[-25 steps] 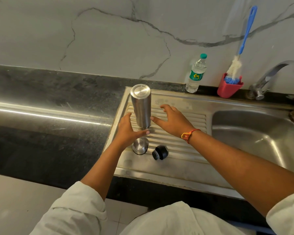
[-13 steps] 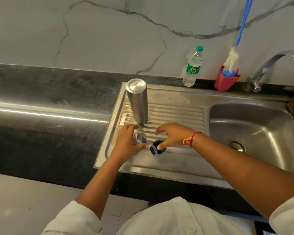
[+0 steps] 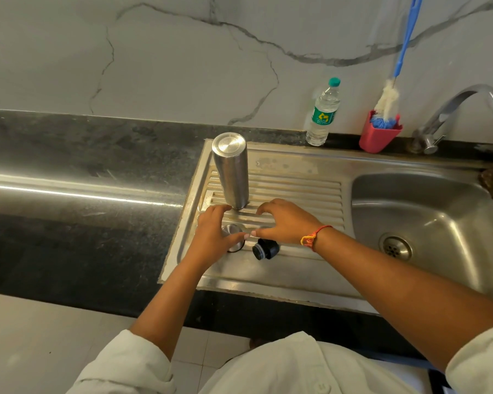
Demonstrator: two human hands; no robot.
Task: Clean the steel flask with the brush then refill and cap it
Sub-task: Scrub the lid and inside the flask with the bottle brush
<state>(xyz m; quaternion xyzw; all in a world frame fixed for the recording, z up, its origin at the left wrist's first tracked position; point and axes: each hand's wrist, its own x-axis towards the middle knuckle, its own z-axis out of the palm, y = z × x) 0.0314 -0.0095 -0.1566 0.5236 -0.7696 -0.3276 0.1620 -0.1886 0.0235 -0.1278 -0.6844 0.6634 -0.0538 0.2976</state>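
The steel flask (image 3: 231, 169) stands upside down on the ribbed drainboard (image 3: 296, 191), and neither hand touches it. Just in front of it my left hand (image 3: 211, 237) hovers with relaxed fingers, its thumb lying across the steel cup cap (image 3: 231, 230), which it partly hides. My right hand (image 3: 286, 221) is beside it, fingers loosely curved and holding nothing. The black inner stopper (image 3: 265, 249) lies on its side just below that hand. At the back right, the blue-handled bottle brush (image 3: 387, 98) stands in a red holder (image 3: 377, 136).
The sink basin (image 3: 427, 223) with its drain is to the right, and the tap (image 3: 456, 109) is above its back edge. A plastic water bottle (image 3: 323, 112) stands by the wall. Dark stone counter (image 3: 83, 166) stretches left. Something brown sits at the far right edge.
Both hands let go of the upturned flask and dropped to the caps. The right hand, over the black stopper half a second ago, has lifted off it; the stopper has not moved.
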